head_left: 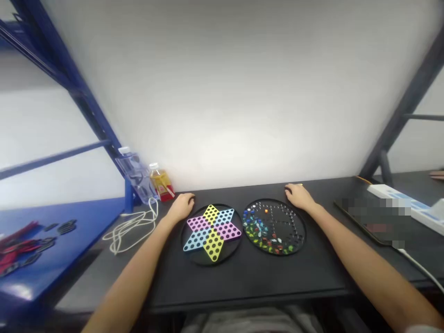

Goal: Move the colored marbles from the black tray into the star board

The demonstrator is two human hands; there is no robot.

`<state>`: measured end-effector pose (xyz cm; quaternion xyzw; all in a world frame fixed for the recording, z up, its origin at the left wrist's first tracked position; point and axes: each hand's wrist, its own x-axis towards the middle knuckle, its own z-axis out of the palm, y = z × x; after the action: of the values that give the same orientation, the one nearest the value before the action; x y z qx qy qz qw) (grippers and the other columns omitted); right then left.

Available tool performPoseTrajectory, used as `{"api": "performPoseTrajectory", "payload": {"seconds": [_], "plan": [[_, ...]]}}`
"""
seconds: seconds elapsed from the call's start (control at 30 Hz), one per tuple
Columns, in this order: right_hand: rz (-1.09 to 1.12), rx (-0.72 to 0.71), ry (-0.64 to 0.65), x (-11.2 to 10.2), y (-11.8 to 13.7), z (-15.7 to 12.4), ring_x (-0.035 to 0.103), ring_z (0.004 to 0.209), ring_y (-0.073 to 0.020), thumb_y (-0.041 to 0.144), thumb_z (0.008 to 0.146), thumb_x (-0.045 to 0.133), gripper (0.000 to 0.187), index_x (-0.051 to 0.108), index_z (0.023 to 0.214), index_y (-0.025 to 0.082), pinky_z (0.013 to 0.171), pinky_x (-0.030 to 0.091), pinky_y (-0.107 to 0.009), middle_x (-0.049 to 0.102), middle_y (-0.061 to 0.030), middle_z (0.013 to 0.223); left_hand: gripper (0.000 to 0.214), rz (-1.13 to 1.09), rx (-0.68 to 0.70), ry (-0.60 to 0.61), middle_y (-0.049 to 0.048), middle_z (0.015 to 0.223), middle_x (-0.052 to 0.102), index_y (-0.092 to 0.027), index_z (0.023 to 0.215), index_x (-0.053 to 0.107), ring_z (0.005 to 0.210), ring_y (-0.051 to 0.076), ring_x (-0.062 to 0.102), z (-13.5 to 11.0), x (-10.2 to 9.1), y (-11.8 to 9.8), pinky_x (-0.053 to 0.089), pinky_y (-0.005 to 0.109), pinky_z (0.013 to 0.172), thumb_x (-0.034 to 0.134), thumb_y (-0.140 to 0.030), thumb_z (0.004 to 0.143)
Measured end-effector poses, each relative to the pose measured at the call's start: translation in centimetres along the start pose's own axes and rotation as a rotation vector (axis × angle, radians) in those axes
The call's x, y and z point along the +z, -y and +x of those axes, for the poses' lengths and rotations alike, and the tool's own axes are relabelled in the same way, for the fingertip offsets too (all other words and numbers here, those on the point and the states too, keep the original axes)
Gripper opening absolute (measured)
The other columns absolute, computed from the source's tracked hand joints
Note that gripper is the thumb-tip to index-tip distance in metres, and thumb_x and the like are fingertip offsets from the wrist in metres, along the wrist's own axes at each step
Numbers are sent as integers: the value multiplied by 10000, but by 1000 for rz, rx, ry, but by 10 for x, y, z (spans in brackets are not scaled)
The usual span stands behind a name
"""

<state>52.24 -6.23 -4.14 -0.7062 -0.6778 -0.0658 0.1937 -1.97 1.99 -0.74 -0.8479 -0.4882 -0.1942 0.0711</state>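
Note:
My left hand [182, 206] rests on the black table by the upper left edge of a Chinese checkers board [212, 233]. Its thumb is apart from the fingers, and I see nothing in it. The board is a star of yellow, blue and pink points with dark holes, set in a round black rim. Beside it lies a round black tray [285, 226] with loose glass marbles [258, 229], mostly blue and green, gathered in its left and lower part. At the tray's upper right, my right hand [299, 196] lies on the table, thumb apart, apparently holding nothing.
Left of my arm, a white cable [133, 226] lies loosely coiled near a clear bottle [138, 175] and a yellow-red bottle [162, 184]. A dark tablet-like device [371, 221] and a white power strip [409, 206] are on the right. Blue metal posts [83, 92] frame the left.

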Motion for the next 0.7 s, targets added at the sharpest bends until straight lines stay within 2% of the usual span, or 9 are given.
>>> {"api": "performPoseTrajectory", "payload": {"seconds": [0.7], "plan": [[3,6,14,-4,3,0,592,1104,-266,292,920,454,383,638,1209,123,996,400,-353,673,-151,1166,391,-39,-32,15,115,1152,680,-146,1148,665,1093,265,597,-1,-11,-11,434,394,1015,426,-260,861]]}}
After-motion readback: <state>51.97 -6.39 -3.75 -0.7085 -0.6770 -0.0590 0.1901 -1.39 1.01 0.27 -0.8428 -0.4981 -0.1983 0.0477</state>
